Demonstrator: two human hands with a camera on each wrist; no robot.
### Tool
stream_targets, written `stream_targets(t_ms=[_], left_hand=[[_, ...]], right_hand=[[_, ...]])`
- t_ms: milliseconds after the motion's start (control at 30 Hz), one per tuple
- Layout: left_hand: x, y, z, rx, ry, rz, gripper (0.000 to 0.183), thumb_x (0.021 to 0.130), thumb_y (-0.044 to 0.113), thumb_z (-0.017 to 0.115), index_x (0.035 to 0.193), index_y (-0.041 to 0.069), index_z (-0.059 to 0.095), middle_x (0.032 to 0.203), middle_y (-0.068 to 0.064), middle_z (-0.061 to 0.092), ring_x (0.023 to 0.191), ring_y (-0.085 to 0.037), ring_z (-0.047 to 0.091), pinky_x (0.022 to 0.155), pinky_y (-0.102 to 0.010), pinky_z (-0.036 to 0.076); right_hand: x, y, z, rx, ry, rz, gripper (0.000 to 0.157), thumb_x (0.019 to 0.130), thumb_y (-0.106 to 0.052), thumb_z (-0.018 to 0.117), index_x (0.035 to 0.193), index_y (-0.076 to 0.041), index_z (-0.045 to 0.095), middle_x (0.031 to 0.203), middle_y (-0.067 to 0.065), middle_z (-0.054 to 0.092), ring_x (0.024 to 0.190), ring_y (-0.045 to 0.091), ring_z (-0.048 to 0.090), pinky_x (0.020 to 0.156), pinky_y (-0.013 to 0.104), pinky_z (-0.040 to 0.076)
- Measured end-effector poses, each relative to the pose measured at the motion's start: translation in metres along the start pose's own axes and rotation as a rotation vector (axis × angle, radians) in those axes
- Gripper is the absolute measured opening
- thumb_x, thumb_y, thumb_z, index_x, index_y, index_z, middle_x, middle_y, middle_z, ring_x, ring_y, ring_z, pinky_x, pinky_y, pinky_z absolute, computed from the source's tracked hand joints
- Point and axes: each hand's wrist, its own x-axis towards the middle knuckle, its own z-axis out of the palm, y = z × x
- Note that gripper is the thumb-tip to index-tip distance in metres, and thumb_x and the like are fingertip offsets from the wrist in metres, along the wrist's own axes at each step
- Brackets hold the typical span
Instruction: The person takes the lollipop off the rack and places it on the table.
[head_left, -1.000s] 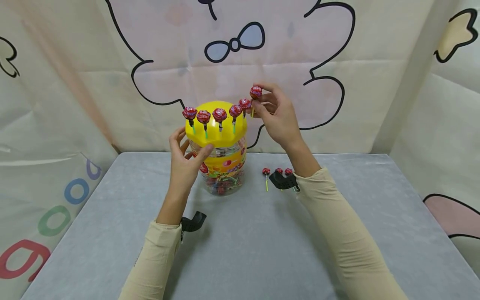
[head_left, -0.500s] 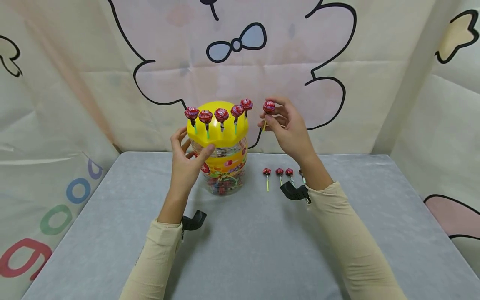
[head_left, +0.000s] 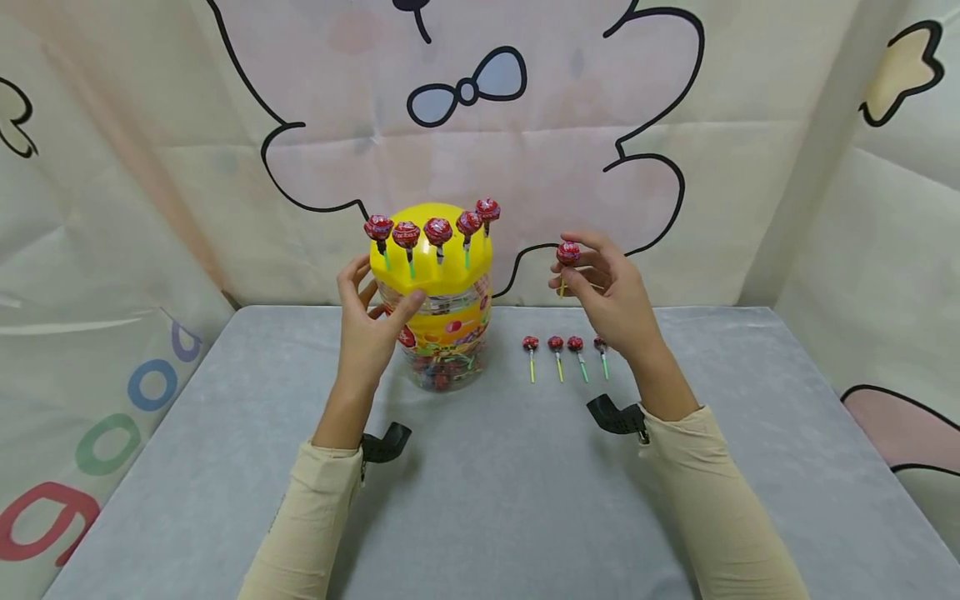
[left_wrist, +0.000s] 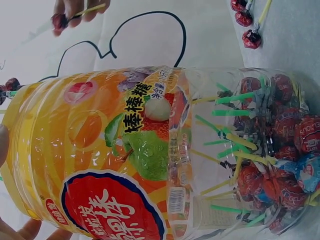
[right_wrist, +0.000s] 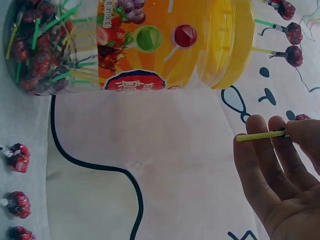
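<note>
A clear plastic jar [left_wrist: 120, 150] with a yellow lid [head_left: 431, 271] and a fruit-printed label stands at the back of the table. Several red-wrapped lollipops [head_left: 438, 231] stick up out of its lid, and more lie loose inside its lower part. My left hand [head_left: 371, 329] holds the jar by its upper left side, thumb in front just under the lid. Off to the right of the jar, my right hand [head_left: 611, 287] pinches a red lollipop [head_left: 568, 252] in the air. The yellow stick [right_wrist: 260, 136] of this one points down past the fingers.
Several lollipops [head_left: 556, 344] lie in a row on the grey tabletop [head_left: 480, 483], right of the jar and below my right hand. Behind the table hangs a pale cloth backdrop [head_left: 420, 167] with cartoon outlines. A black wrist strap [head_left: 617, 414] sits at each sleeve.
My right hand has moved right and down, away from the lid, with the lollipop between its fingers. More of the row on the table shows. My left hand has stayed on the jar.
</note>
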Motion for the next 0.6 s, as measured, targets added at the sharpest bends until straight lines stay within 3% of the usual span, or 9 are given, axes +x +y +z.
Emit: stream_targets(t_ms=[233,400,600], left_hand=[[0.0,-0.001,-0.001,0.002,-0.002,-0.003,0.079,0.088,0.034,0.076,0.149,0.028,0.025,0.159,-0.002,0.022,0.144,-0.027,0.029,0.111,-0.047,0.031],[0.0,-0.004,-0.002,0.008,0.024,0.003,0.079,0.087,0.035,0.077,0.148,0.029,0.026,0.158,-0.001,0.024,0.144,-0.026,0.031,0.111,-0.047,0.032],[0.002,-0.004,0.0,0.01,0.007,-0.001,0.08,0.087,0.036,0.077,0.148,0.03,0.026,0.159,-0.001,0.022,0.144,-0.026,0.03,0.112,-0.048,0.031]], right_hand=[[-0.016,0.017,-0.004,0.019,-0.014,0.055,0.042,0.1,-0.004,0.056,0.141,-0.01,0.05,0.104,0.0,0.067,0.088,0.014,0.073,0.08,0.024,0.06],[-0.018,0.027,-0.007,0.015,-0.038,0.103,0.043,0.101,-0.008,0.056,0.143,-0.016,0.048,0.11,0.006,0.065,0.092,0.015,0.072,0.082,0.023,0.059],[-0.019,0.033,-0.02,-0.001,-0.033,0.172,0.042,0.102,-0.012,0.055,0.142,-0.019,0.047,0.115,0.01,0.064,0.093,0.011,0.072,0.082,0.024,0.059]])
